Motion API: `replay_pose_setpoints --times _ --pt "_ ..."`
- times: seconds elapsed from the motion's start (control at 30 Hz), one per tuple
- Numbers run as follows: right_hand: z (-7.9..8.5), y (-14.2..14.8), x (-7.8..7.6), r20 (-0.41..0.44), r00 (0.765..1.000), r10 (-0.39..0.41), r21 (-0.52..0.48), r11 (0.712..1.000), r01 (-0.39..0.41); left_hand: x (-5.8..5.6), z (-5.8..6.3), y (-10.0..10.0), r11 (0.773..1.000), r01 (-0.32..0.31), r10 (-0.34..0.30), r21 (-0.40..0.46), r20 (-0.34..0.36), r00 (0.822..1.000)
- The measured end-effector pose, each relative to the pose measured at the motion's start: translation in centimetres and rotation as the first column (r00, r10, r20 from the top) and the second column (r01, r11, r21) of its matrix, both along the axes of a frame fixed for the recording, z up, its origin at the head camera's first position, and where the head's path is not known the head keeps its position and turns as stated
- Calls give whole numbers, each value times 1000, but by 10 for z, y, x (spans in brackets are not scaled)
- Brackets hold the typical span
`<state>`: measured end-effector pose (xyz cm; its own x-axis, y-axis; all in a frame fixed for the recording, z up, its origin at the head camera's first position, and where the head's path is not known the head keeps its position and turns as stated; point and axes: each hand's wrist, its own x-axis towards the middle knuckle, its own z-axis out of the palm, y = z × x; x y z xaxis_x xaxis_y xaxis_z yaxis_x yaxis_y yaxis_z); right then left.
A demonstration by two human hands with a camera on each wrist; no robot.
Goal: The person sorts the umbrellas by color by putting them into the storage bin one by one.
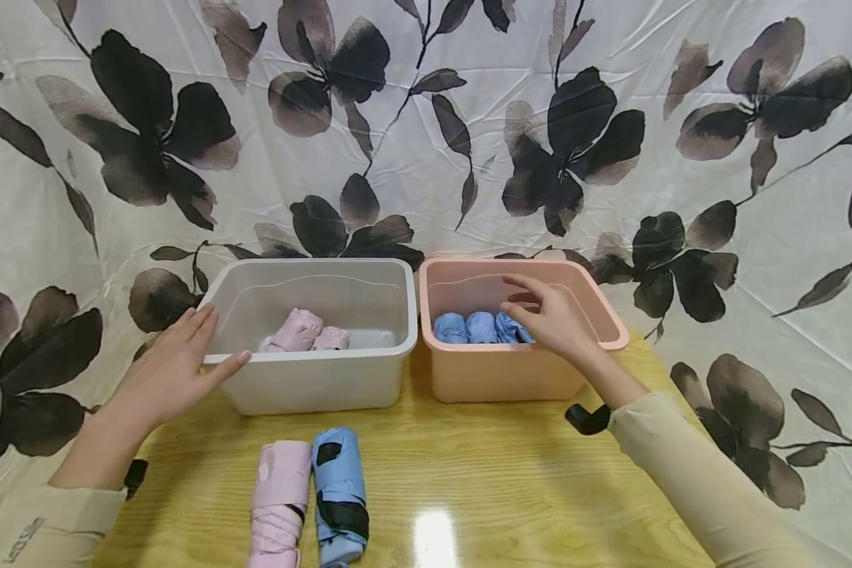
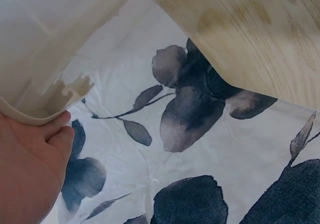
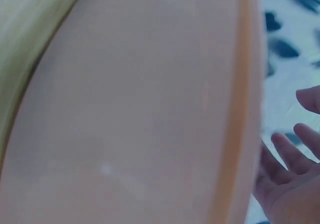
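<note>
My left hand [image 1: 173, 367] rests against the left rim of the white bin [image 1: 319, 383], its fingers straight and the thumb spread along the front edge. Two pink rolled bundles [image 1: 298, 329] lie inside that bin. Over the peach bin [image 1: 504, 377] hovers my right hand [image 1: 550, 315], fingers loosely bent and apart, with nothing seen in its grasp. Beneath it, several blue rolled bundles [image 1: 481, 327] sit in a row in the bin. In the right wrist view the fingers [image 3: 290, 156] show spread beyond the peach wall.
On the wooden table [image 1: 518, 465], in front of the white bin, a pink folded umbrella [image 1: 280, 497] lies beside a blue folded umbrella [image 1: 339, 493] with black patches. A floral cloth [image 1: 440, 181] hangs behind the bins and around the table's sides.
</note>
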<state>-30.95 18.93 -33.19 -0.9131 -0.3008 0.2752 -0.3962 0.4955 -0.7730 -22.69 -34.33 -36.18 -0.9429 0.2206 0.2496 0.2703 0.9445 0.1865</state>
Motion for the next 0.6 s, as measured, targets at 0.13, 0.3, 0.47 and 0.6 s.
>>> replay_pose_setpoints --times 0.13,0.3,0.47,0.6 --pt "-3 -15 26 -93 994 56 -123 990 -68 0 -1 0 1000 -2 2 3 2 1000" --pt "-10 -33 52 -176 980 93 -210 969 -130 -1 -1 0 1000 0 0 4 -2 1000" --pt "-21 -54 72 -193 969 153 -270 941 -202 0 -2 0 1000 1 -1 6 -10 1000" --pt "-35 -73 86 -189 961 203 -288 924 -252 0 -2 0 1000 4 -4 4 -13 1000"
